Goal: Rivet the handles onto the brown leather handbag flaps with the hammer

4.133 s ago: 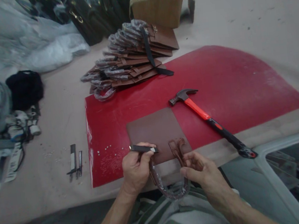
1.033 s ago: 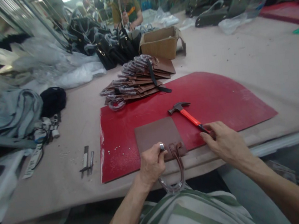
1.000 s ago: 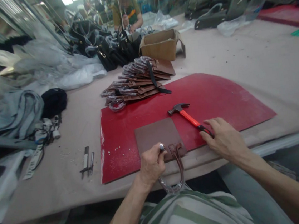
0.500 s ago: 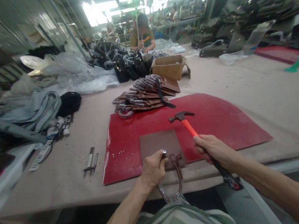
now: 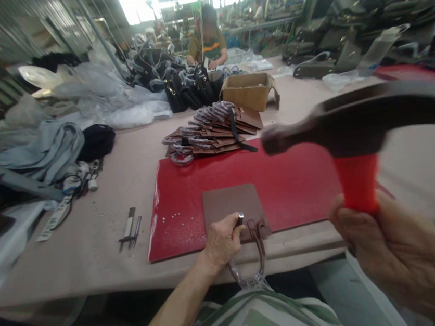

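Observation:
My left hand [image 5: 223, 241] is closed around a short metal punch [image 5: 241, 217], whose shiny top shows above the fist. It rests on a brown leather panel [image 5: 229, 201] with a plastic-wrapped looped handle [image 5: 262, 254] hanging over the table edge toward me. The punch's lower tip is hidden. Raised close to the camera on the right, my right hand [image 5: 400, 252] grips a claw hammer [image 5: 356, 178] by its red-orange shaft, head up. Beneath the panel lies a red board [image 5: 183, 208].
Brown panels with wrapped handles [image 5: 214, 132] are stacked behind the board. A cardboard box [image 5: 248, 91] and black bags [image 5: 189, 90] stand farther back, near a seated person [image 5: 207, 41]. Slim metal tools [image 5: 130, 228] lie at left, with plastic wrapping [image 5: 109, 104] behind.
My right hand has lifted the hammer up and toward the camera, away from over the red board. My left hand stays at the panel with the punch.

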Tool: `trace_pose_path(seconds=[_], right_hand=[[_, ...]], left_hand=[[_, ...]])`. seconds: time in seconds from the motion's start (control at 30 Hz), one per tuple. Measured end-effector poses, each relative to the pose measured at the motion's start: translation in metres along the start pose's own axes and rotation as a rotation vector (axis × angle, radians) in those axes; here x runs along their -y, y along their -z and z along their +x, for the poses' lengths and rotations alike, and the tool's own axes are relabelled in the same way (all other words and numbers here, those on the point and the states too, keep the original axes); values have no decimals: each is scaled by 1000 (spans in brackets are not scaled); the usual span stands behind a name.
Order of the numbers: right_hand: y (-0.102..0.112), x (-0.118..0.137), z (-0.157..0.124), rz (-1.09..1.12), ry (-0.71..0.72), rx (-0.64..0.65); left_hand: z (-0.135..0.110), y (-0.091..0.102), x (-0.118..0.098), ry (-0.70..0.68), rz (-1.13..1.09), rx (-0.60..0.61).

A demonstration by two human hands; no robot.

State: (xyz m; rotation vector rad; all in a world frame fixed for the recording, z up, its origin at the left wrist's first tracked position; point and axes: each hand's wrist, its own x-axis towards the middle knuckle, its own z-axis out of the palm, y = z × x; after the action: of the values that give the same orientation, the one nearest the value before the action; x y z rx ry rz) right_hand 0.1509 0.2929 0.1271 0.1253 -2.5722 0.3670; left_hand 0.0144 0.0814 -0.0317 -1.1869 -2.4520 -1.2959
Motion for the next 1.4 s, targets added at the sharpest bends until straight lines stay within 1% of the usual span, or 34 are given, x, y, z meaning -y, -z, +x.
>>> trace_pose_path(seconds=[0.03,0.13,0.17,0.2,0.27,0.33,0.4,0.43,0.5,0.57,0.63,0.67,0.7,0.73,0.77,0.83,0.87,0.9,0.97,1.0,1.03,1.1,1.2,1.27,1.33,1.4], right_hand=[[-1,0,-3,-16,9,15],[-7,-4,-14,-73,123,222],[-9,-8,-16,-78,110,273],[-12,-12,-17,-70,63,313],[-21,-23,-17,-15,-85,370],[-37,-40,-15,70,-232,434],[-60,-60,-10,117,-331,494],[-71,-70,-7,101,-365,510],[-91,-85,-1,-1,-416,499],[-106,-90,4,-112,-369,414],[-115,-80,6,-125,-245,270],[-120,-70,4,-88,-168,214],[-125,-59,2,-28,-96,190],[-130,-47,-2,48,-37,205],[-136,-35,-7,112,17,253],[-149,-15,-17,153,56,349],[-155,-9,-22,149,46,380],[-159,-5,-25,141,23,399],[-162,-3,-28,146,-13,427],[-162,-4,-27,158,-18,442],[-161,-5,-25,168,-19,455],[-158,-7,-18,183,-16,476],[-158,-6,-6,187,-13,501],[-161,-6,-1,186,-6,506],[-165,-7,2,199,21,495],[-169,-12,3,220,61,471]], left_hand=[[1,1,-1,-6,3,-5],[2,1,-1,-15,0,-11],[2,1,-1,-15,-3,-9],[1,1,-1,-13,-8,-6],[0,1,1,-3,-16,2],[-1,0,2,1,-20,11],[-1,0,4,-3,-23,13],[-1,0,5,-5,-26,12],[-1,1,5,-5,-30,12],[-1,2,5,3,-32,21],[-1,4,4,11,-34,34],[-1,4,4,16,-35,41],[-1,4,3,22,-39,47],[-1,3,2,30,-46,55],[-1,3,1,44,-60,65],[2,2,0,127,-139,54],[4,2,1,210,-219,4],[7,4,2,315,-324,-81],[13,13,8,519,-537,-294],[15,20,13,589,-602,-371],[17,28,18,626,-616,-405],[18,47,30,647,-496,-377],[17,74,50,677,-201,-338],[17,90,62,706,-53,-310],[19,103,70,727,98,-246],[22,115,71,756,283,-163]])
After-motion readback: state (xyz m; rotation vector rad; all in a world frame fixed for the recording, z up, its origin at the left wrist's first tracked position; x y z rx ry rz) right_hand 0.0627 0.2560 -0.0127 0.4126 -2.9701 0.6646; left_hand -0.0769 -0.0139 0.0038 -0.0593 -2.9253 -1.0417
